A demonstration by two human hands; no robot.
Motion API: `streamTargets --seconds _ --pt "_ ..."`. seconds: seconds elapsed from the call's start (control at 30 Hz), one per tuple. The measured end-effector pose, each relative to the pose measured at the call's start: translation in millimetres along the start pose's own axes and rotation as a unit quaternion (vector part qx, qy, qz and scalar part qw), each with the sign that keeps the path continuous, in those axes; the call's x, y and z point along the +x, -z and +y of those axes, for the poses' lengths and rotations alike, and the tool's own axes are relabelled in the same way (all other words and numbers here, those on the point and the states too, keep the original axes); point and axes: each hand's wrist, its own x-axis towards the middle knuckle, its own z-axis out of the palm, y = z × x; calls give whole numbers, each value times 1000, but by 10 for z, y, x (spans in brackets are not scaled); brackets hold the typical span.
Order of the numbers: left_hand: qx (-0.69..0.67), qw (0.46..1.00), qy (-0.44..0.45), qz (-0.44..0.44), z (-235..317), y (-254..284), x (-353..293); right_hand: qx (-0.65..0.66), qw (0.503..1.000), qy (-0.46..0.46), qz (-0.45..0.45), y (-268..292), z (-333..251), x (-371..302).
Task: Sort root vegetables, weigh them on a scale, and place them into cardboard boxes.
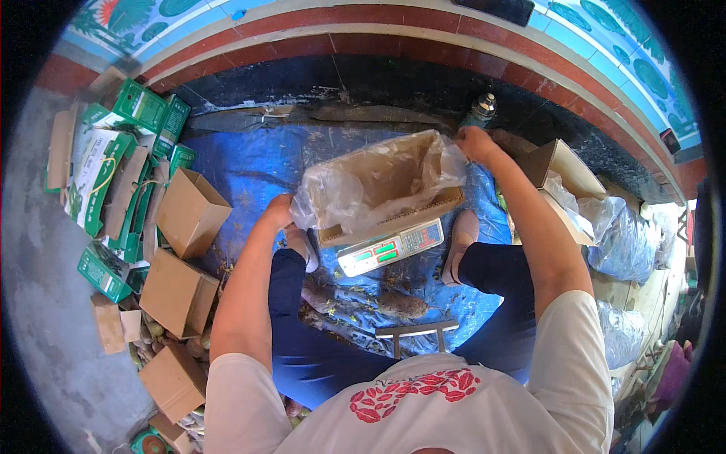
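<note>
An open cardboard box [393,216] with a clear plastic bag [333,197] lining it and spilling over its rim is between my hands. My left hand [281,212] is closed at its left end, fingers partly hidden by the plastic. At the far right corner, my right hand [475,144] is closed on the box's end. Inside, the part I can see is bare cardboard. A white digital scale [389,248] with lit green displays shows at the near side of the box, its platform hidden. I cannot tell whether the box rests on it.
Blue tarp [249,166] covers the floor. Small cardboard boxes [179,291] and green printed cartons [140,106] crowd the left. Rough brown roots [401,305] lie before me. A flask [480,111] stands beyond my right hand. Right: another lined box [563,178] and plastic bags [624,242].
</note>
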Motion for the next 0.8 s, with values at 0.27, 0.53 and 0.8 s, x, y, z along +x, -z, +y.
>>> streamTargets --seconds 0.27,0.53,0.8 --pt "371 923 -42 96 46 537 -601 -70 905 385 164 148 -960 -887" --pt "164 853 -406 284 836 93 -1088 -187 886 424 -27 -219 -853 -1142" --pt "339 839 -417 83 755 -119 -1135 -176 852 493 30 -163 -835 -1483"
